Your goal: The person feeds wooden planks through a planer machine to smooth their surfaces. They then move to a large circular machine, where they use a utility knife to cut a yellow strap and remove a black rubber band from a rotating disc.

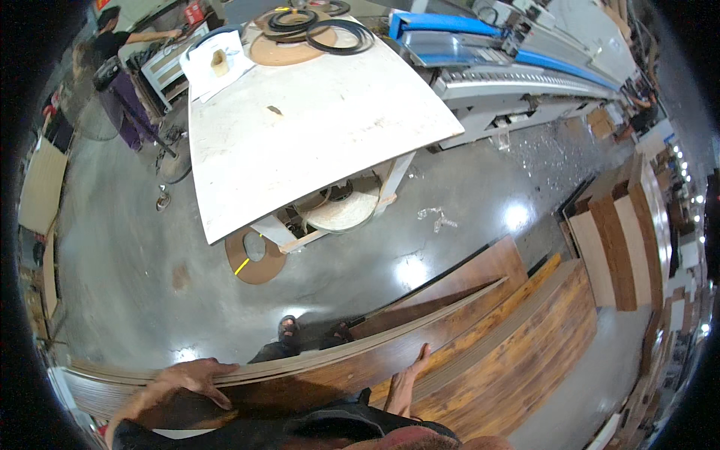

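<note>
Several long brown wood-grain boards stand on edge, face to face, directly in front of my body. My left hand is closed over their top edges toward the left end, fingers on one side and thumb on the other. My right hand lies against the face of the boards further right, its fingers stretched out and pointing away from me. Beside it on the right rests a stack of lighter wood-grain panels. A further brown board leans out beyond the boards. My feet show just past the top edges.
A white-topped table stands ahead, with rolls of edge banding on it. One brown roll lies on the floor by its leg. A blue and grey machine is at the far right, stacked panels nearer. A person works far left.
</note>
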{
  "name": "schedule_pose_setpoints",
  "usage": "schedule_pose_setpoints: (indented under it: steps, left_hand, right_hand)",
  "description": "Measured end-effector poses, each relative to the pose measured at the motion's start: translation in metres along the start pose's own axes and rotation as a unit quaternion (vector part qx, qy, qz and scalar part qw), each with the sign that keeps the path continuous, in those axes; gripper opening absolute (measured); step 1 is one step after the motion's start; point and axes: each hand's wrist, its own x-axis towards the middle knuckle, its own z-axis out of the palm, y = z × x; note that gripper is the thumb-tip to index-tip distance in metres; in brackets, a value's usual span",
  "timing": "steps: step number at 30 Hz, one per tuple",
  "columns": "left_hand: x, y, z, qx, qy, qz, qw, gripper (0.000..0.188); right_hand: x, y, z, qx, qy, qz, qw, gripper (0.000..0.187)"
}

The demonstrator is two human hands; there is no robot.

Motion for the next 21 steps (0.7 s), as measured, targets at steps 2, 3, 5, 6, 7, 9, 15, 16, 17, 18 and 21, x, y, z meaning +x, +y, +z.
schedule_pose_setpoints:
  steps: [2, 3, 5, 6, 7, 9, 15, 16, 17, 18, 21]
  left_hand:
    - [-0.029, 0.008, -0.022, 0.032, -0.003, 0.007, 0.999, 0.109]
    - [-0.040, -0.005, -0.027, 0.022, -0.003, 0.026, 0.999, 0.108]
    - [-0.062, -0.022, -0.027, 0.000, 0.000, 0.025, 1.000, 0.108]
    - [-0.065, -0.028, -0.037, 0.012, 0.007, 0.029, 0.999, 0.109]
    - [-0.070, -0.031, -0.047, 0.024, 0.013, 0.033, 0.999, 0.109]
    - [-0.087, -0.038, -0.060, 0.026, 0.030, 0.032, 0.999, 0.110]
    - [-0.088, -0.124, -0.093, -0.029, 0.083, 0.208, 0.974, 0.099]
    - [-0.079, -0.148, -0.095, -0.045, 0.088, 0.239, 0.966, 0.095]
    - [-0.075, -0.164, -0.105, -0.037, 0.096, 0.254, 0.962, 0.096]
    - [-0.075, -0.179, -0.114, -0.036, 0.096, 0.259, 0.960, 0.097]
    - [-0.067, -0.240, -0.134, -0.108, 0.115, 0.316, 0.935, 0.103]
  right_hand:
    - [0.032, 0.012, -0.037, 0.003, 0.017, -0.057, 0.998, 0.062]
    - [0.025, 0.020, -0.033, 0.025, -0.001, -0.049, 0.998, 0.061]
    - [-0.018, 0.029, 0.015, 0.053, -0.042, -0.003, 0.998, 0.056]
    - [-0.024, 0.029, 0.029, 0.055, -0.045, -0.013, 0.997, 0.055]
    - [-0.030, 0.029, 0.039, 0.057, -0.047, -0.023, 0.997, 0.055]
    - [-0.048, 0.031, 0.059, 0.050, -0.052, -0.043, 0.996, 0.054]
    - [-0.110, 0.035, 0.167, 0.030, -0.099, -0.146, 0.984, 0.058]
    - [-0.109, 0.033, 0.179, -0.003, -0.117, -0.176, 0.977, 0.059]
    - [-0.117, 0.033, 0.190, -0.036, -0.132, -0.219, 0.966, 0.061]
    - [-0.131, 0.039, 0.207, -0.032, -0.118, -0.216, 0.969, 0.060]
    - [-0.187, 0.056, 0.285, -0.011, -0.134, -0.196, 0.971, 0.058]
